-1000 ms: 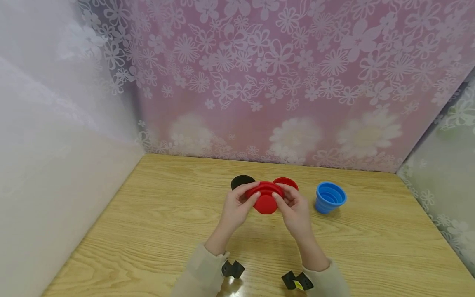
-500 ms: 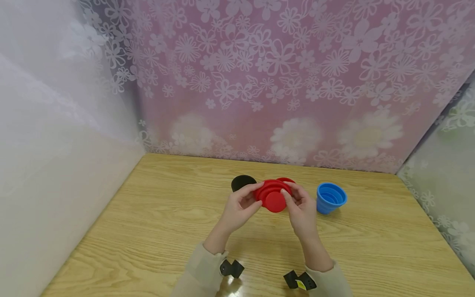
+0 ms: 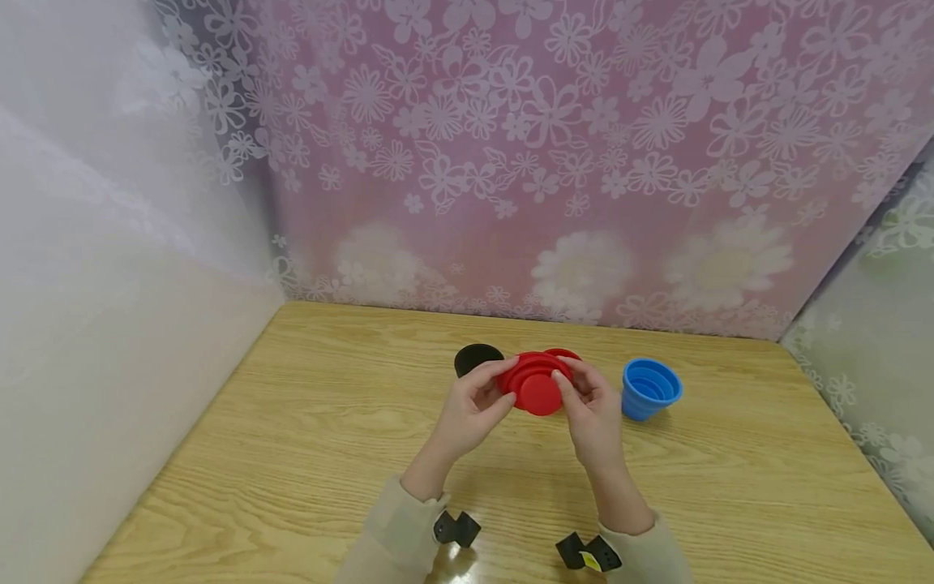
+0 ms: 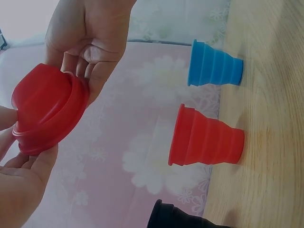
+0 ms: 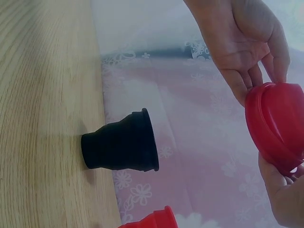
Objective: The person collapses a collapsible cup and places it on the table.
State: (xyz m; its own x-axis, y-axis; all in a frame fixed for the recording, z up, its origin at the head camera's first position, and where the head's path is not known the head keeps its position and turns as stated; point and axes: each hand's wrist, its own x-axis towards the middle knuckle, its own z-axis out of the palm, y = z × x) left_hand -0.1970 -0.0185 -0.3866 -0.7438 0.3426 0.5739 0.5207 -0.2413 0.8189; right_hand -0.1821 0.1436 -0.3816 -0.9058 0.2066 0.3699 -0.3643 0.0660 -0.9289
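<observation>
Held cup (image 3: 541, 395): red, carried above the table (image 3: 306, 454) in the lower centre of the head frame; its round base is turned toward the head camera, and its rings are bunched close behind it. At the left of the left wrist frame and the right edge of the right wrist frame, it is seen between both hands.
Left hand (image 3: 467, 411): the cup's left side is pinched between thumb and fingers.
Right hand (image 3: 594, 418): the cup's right side is pinched, with the thumb laid beside the base and the fingers at the rim.
Black cup (image 3: 477, 355): stood upright, partly covered by the left hand in the head frame.
Second red cup (image 4: 206, 137): stood upright, mostly hidden behind the held cup in the head frame.
Blue cup (image 3: 649, 391): stood upright, right of the right hand.
Backdrop (image 3: 452, 146): pink, flower-printed, spread across the upper head frame.
</observation>
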